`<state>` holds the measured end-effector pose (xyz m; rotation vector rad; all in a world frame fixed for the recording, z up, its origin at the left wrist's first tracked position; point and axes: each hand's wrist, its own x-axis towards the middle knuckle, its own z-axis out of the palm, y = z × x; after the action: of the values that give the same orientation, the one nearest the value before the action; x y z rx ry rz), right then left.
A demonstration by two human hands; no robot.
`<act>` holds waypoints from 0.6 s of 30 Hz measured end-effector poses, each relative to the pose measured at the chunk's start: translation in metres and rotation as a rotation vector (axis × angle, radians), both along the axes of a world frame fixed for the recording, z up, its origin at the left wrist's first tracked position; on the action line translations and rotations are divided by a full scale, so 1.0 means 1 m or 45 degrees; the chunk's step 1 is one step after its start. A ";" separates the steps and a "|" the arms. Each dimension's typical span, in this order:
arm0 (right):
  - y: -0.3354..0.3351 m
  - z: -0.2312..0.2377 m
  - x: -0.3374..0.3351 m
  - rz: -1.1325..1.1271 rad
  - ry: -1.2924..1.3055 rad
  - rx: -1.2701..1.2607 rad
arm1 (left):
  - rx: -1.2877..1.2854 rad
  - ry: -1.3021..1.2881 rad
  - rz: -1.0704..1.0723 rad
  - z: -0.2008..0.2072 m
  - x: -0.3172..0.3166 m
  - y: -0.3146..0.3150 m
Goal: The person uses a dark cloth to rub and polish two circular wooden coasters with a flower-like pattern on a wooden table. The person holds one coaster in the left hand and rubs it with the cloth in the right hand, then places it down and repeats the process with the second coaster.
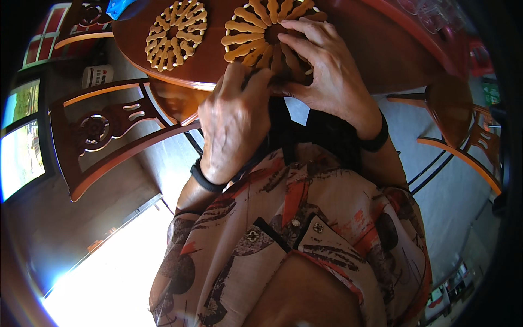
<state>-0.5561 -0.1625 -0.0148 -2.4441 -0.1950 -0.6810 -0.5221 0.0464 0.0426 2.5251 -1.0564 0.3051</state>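
A round wooden trivet (243,39), made of brown spokes with pale beads between their outer ends, lies at the table's near edge. My right hand (335,73) reaches over its right side, index and middle fingers near the centre hole and thumb at the near rim, gripping that part. My left hand (234,120) is closed at the near left rim, its fingertips bent down and hidden, so what they pinch cannot be made out. To the left lies a second, similar trivet (158,34), untouched.
Both trivets lie on a dark red-brown wooden table (218,60). A blue object (119,7) is at its far left edge; a red tray (406,27) with clear glasses (430,16) stands at right. Wooden chairs (103,128) flank me, and a white bucket (98,75) stands beyond the left one.
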 end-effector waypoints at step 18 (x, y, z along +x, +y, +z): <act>0.001 0.002 0.001 0.001 0.014 -0.002 | -0.097 -0.060 -0.040 -0.006 -0.001 -0.007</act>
<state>-0.5555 -0.1619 -0.0129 -2.4488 -0.1924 -0.6671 -0.5229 0.0398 0.0363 2.4427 -1.0802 0.3905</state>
